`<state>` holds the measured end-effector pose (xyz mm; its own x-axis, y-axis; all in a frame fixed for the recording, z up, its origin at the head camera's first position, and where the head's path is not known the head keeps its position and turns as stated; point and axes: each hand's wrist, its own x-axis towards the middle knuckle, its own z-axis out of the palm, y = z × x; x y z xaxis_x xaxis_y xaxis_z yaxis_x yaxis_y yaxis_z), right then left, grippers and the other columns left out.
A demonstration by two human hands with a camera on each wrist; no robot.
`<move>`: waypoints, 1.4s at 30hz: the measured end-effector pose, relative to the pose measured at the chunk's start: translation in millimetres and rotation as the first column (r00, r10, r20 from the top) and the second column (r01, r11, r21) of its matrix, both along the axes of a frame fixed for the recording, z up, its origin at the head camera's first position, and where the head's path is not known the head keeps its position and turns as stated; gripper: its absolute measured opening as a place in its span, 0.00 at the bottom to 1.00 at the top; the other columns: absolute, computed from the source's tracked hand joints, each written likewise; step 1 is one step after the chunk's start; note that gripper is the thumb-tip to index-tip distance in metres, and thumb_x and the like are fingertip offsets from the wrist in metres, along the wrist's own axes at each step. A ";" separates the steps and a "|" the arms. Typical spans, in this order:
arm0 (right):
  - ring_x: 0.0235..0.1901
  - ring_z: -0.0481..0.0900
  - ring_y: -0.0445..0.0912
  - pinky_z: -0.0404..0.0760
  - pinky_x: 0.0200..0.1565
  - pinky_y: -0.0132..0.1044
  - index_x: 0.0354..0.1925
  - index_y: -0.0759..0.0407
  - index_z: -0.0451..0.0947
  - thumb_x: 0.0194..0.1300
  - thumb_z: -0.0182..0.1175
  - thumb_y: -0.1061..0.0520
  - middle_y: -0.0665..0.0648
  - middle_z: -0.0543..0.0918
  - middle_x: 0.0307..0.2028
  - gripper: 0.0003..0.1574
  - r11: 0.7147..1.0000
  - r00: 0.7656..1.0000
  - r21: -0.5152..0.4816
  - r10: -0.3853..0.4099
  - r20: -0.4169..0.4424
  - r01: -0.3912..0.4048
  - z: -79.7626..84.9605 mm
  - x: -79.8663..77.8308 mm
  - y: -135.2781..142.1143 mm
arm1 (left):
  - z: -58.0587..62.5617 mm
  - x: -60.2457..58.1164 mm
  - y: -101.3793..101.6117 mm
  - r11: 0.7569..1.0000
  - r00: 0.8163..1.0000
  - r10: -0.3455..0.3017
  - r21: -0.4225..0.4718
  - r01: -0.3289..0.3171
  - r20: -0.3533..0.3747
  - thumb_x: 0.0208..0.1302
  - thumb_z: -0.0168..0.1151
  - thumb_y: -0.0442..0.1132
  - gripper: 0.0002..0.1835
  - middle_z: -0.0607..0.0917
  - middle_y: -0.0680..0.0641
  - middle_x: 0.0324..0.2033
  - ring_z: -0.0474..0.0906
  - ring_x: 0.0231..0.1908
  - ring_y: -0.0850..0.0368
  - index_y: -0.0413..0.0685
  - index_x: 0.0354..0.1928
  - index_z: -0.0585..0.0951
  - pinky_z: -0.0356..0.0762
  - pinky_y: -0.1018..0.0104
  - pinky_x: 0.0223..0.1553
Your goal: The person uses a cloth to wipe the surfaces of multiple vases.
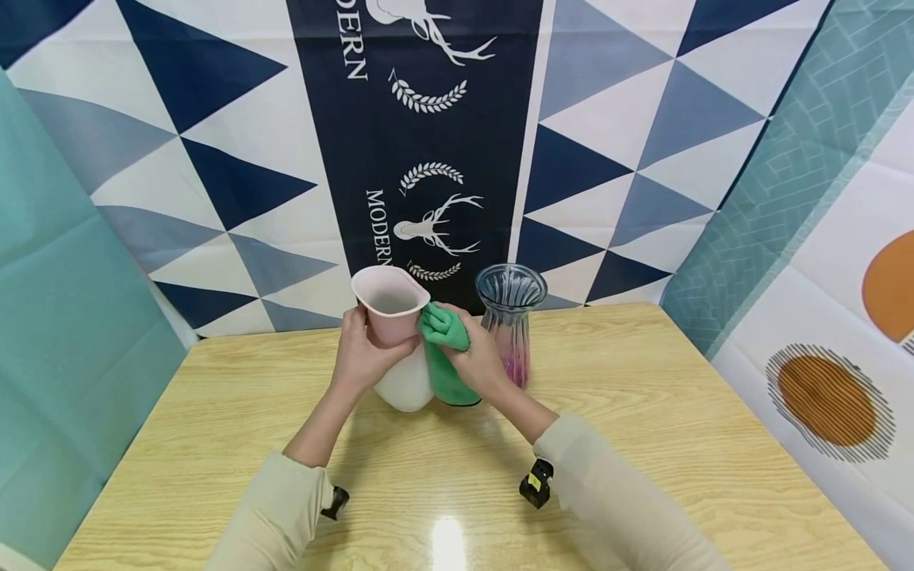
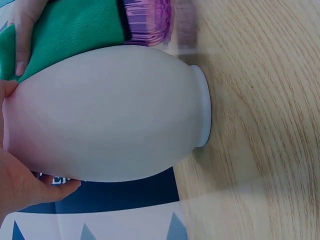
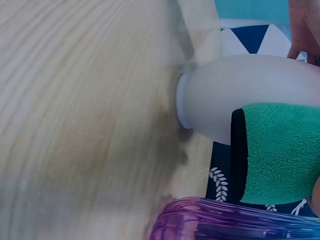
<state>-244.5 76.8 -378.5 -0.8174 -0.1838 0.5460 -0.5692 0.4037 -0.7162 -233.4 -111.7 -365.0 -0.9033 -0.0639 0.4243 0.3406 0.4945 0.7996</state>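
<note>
My left hand (image 1: 360,353) grips the neck of a pink-to-white vase (image 1: 407,381), thumb on the near side and fingers round the far left. In the left wrist view the vase (image 2: 115,115) shows its pale rounded body and narrow foot. A green cloth (image 1: 451,373) with a dark edge is bunched in my right hand (image 1: 477,353), beside the vase's rim on the right. The cloth's loose part (image 3: 280,150) hangs along the vase's side in the right wrist view. Just right of that hand stands a ribbed glass vase (image 1: 510,317), blue above and pink-purple below.
Both vases are near the back of a wooden table (image 1: 236,444). A patterned cloth backdrop (image 1: 236,159) rises behind it, with a teal panel (image 1: 64,301) at left and a white hanging with orange circles (image 1: 807,381) at right.
</note>
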 end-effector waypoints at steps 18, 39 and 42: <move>0.57 0.75 0.52 0.71 0.60 0.48 0.58 0.56 0.72 0.57 0.64 0.62 0.58 0.79 0.55 0.29 0.998 0.998 -0.004 -0.058 0.028 0.058 -36.0 4.4 6.3 | 2.7 0.9 -2.4 0.999 0.997 -0.042 -0.008 0.042 0.062 0.43 0.75 0.46 0.47 0.66 0.40 0.58 0.63 0.58 0.47 0.43 0.64 0.61 0.64 0.47 0.61; 0.54 0.77 0.53 0.75 0.57 0.45 0.58 0.58 0.72 0.57 0.65 0.59 0.60 0.80 0.52 0.29 0.997 0.997 -0.036 -0.065 -0.046 0.063 -48.3 4.0 14.9 | -0.3 1.4 4.4 0.993 1.000 -0.024 0.115 0.023 0.009 0.43 0.76 0.47 0.50 0.70 0.43 0.57 0.68 0.56 0.50 0.43 0.65 0.58 0.67 0.50 0.59; 0.55 0.76 0.52 0.73 0.58 0.46 0.58 0.60 0.71 0.57 0.65 0.61 0.59 0.80 0.54 0.30 0.996 0.997 -0.078 -0.050 -0.050 0.047 -36.6 2.6 13.5 | 1.0 3.4 5.7 0.995 1.000 0.000 0.095 -0.002 0.026 0.43 0.76 0.49 0.50 0.70 0.42 0.57 0.68 0.56 0.49 0.42 0.65 0.58 0.68 0.50 0.58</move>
